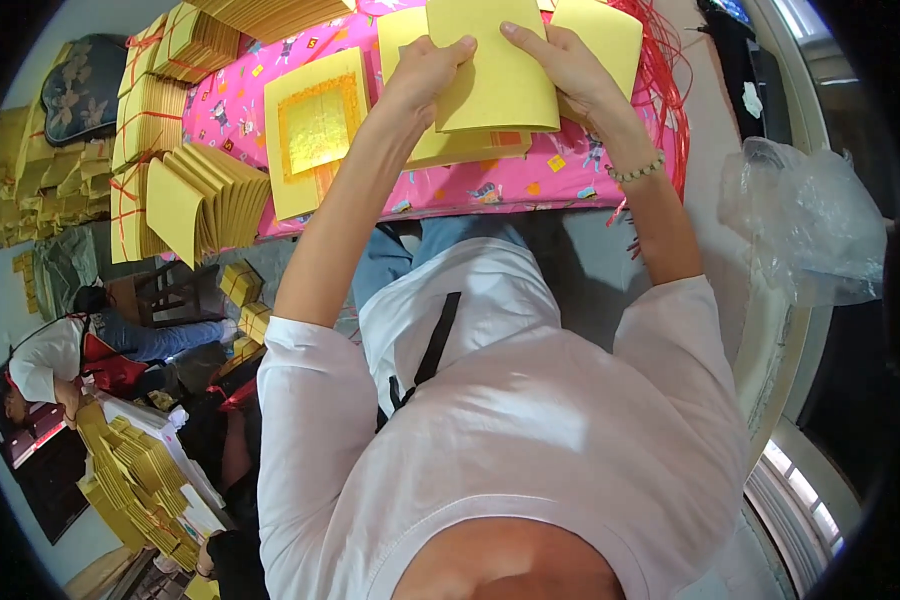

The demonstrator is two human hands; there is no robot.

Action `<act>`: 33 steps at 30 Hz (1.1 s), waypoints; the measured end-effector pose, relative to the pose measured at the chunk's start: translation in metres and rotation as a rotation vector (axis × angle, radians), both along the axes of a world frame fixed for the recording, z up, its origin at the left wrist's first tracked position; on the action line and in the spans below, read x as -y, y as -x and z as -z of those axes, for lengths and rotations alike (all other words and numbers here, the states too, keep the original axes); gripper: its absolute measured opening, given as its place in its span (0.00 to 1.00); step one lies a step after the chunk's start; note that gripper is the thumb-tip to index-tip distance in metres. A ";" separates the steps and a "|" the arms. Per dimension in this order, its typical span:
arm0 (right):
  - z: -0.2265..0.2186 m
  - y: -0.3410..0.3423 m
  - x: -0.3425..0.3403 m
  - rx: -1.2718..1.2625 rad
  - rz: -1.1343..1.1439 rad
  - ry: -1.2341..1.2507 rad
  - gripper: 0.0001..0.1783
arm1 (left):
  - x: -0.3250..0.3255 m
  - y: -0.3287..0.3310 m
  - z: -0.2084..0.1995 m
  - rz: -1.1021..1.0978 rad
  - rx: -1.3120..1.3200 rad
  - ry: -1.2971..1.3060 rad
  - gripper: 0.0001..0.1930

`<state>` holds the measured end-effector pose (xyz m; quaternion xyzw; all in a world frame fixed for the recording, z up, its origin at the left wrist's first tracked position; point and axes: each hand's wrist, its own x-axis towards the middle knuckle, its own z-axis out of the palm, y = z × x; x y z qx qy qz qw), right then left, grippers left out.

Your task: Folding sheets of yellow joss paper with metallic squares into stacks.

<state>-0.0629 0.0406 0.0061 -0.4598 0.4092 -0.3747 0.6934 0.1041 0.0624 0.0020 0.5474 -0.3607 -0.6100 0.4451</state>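
My left hand (423, 78) and my right hand (570, 70) hold a yellow paper sheet (496, 90) between them, one at each side. Both thumbs press on its upper face; the other fingers are mostly hidden behind it. Whether it is one sheet or a few together, I cannot tell. Under it lies a stack of yellow paper (460, 150) with some orange print at its edge. Nearest my left forearm is a yellow sheet with a shiny gold square and orange border (317, 130). Another yellow sheet (610, 45) lies beyond my right hand.
A pink patterned cloth (540, 180) covers the table. Bundles of folded yellow paper (205, 205) line its left side, some tied with red string. Red strands (675, 110) hang at the right, near clear plastic (810, 220). Other people (55, 350) sit at the lower left among more yellow stacks.
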 end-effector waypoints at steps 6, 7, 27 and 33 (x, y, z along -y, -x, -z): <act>-0.001 0.002 -0.002 -0.116 0.011 0.064 0.21 | -0.003 0.000 -0.001 0.018 -0.039 -0.025 0.16; 0.003 0.002 -0.001 -0.100 0.008 0.090 0.20 | -0.006 0.001 -0.004 0.003 -0.023 -0.014 0.17; 0.008 -0.006 -0.036 0.061 0.155 0.365 0.17 | -0.039 0.014 0.002 -0.143 -0.215 0.349 0.16; 0.003 -0.001 -0.057 0.064 0.158 0.374 0.16 | -0.056 0.020 -0.007 -0.094 -0.185 0.404 0.17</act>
